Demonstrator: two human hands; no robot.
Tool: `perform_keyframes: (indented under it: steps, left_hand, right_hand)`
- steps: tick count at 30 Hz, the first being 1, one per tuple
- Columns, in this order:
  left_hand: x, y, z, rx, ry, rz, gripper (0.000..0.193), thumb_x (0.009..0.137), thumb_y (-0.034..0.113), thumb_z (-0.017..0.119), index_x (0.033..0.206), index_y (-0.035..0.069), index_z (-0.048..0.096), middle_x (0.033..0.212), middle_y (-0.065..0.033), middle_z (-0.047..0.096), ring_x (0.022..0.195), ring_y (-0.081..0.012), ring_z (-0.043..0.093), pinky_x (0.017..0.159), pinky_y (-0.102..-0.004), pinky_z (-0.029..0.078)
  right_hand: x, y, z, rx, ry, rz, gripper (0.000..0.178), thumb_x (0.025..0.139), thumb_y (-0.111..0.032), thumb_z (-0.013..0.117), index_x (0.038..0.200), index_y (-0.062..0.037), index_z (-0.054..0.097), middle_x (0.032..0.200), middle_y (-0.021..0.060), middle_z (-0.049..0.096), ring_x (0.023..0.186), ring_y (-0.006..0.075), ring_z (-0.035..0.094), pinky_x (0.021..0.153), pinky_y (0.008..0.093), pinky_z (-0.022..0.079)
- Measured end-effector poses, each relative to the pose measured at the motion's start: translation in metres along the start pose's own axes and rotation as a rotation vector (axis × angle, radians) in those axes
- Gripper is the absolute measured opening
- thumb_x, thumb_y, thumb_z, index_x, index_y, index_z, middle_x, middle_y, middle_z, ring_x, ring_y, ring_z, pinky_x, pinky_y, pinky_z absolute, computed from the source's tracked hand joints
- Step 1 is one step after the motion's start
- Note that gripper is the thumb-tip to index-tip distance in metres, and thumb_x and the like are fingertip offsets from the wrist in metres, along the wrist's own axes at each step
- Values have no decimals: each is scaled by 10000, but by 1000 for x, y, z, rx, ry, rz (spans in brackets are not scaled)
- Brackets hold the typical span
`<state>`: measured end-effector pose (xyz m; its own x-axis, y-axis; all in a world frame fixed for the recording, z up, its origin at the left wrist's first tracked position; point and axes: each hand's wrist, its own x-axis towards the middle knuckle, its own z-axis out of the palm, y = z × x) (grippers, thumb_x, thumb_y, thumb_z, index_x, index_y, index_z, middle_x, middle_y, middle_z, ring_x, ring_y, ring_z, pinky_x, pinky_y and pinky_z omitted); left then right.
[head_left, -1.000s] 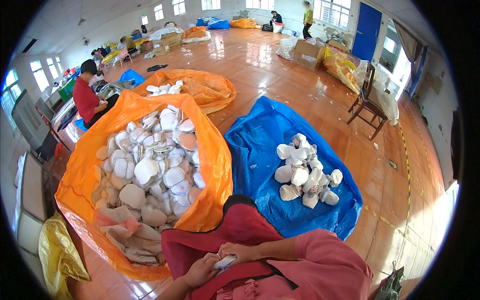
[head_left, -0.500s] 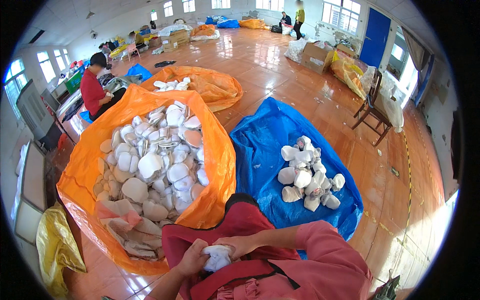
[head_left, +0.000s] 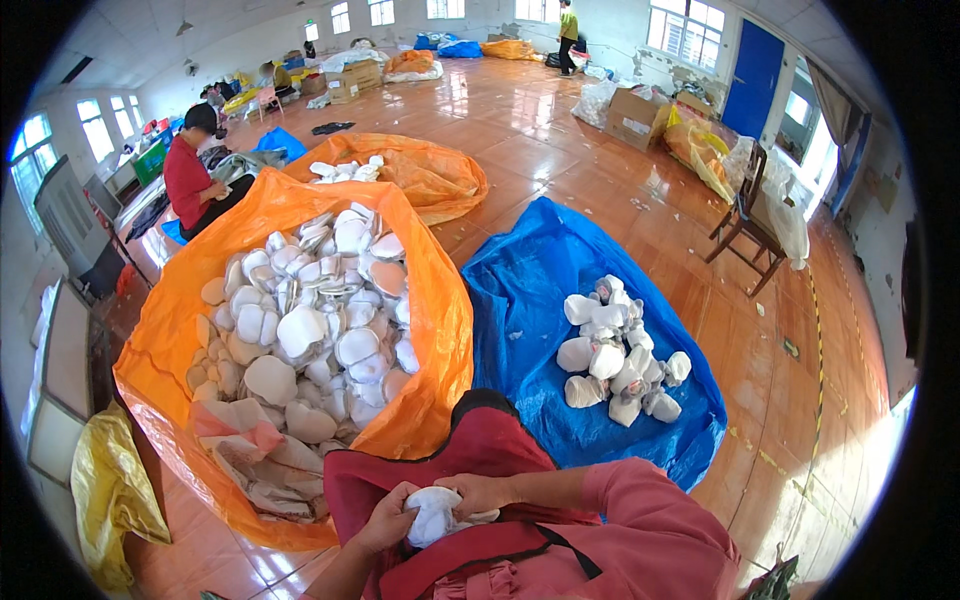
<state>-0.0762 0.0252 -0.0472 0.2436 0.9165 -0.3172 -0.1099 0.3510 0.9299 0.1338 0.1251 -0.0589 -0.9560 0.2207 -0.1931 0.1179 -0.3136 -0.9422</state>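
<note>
Over the dark red apron [head_left: 490,440] on my lap, both hands hold one white, soft-looking padded piece [head_left: 432,520]. My left hand [head_left: 388,517] pinches its left edge with bent fingers. On the opposite side, my right hand [head_left: 482,492] grips the upper edge, and a bit of white sticks out below its fingers. The piece's exact kind is unclear. A large orange sack [head_left: 447,330] stands open ahead on the left, full of rounded white pads [head_left: 302,330], a few of them peach-coloured. On a spread blue sack [head_left: 515,310] to the right lie several rounded white bundles [head_left: 606,358].
Behind the big sack lies another orange sack [head_left: 440,175] with white pads. A person in red [head_left: 190,175] sits at the left. A wooden chair [head_left: 748,225] and cardboard boxes [head_left: 630,118] are at the right. A yellow sack [head_left: 115,490] lies at the near left.
The white piece is turned slightly and shows more below my right fingers. Both hands keep hold of it. In the far background, a standing person has moved left.
</note>
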Motion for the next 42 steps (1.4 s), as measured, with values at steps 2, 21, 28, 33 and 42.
perform_keyframes:
  steps: [2,21,28,33,42]
  left_hand:
    - [1,-2,1,40,10,-36,225,886,-64,529,1063,73,502,941,11,542,878,-76,528,759,-229,466]
    - [-24,-42,14,461,73,139,221,880,31,575,1089,41,502,966,-55,516,899,-153,539,789,-273,467]
    - [-35,-23,8,600,-60,288,362,790,81,595,1132,15,498,1018,-133,479,1013,-272,511,897,-350,426]
    - [-39,8,8,500,-194,75,462,825,202,686,1192,25,468,1122,-112,446,1095,-233,462,984,-328,365]
    - [-36,17,10,559,-276,167,748,737,180,784,1350,44,375,1225,-137,418,1174,-280,425,1036,-345,346]
  right_hand:
    - [-2,10,0,-46,37,19,538,649,-87,725,1154,-42,543,1012,48,614,928,147,568,807,289,471]
    - [-15,40,19,-314,149,-21,423,719,-219,758,1064,-57,577,994,65,629,944,163,570,829,324,465]
    - [-18,33,19,-267,133,-14,304,754,-185,732,992,-46,604,918,50,654,890,120,573,803,302,466]
    - [-20,32,19,-49,121,8,272,777,-75,669,1041,-55,607,964,0,643,910,93,557,811,275,463]
    - [-15,59,10,184,87,32,302,779,5,632,1071,-63,594,1016,2,643,946,98,580,853,264,469]
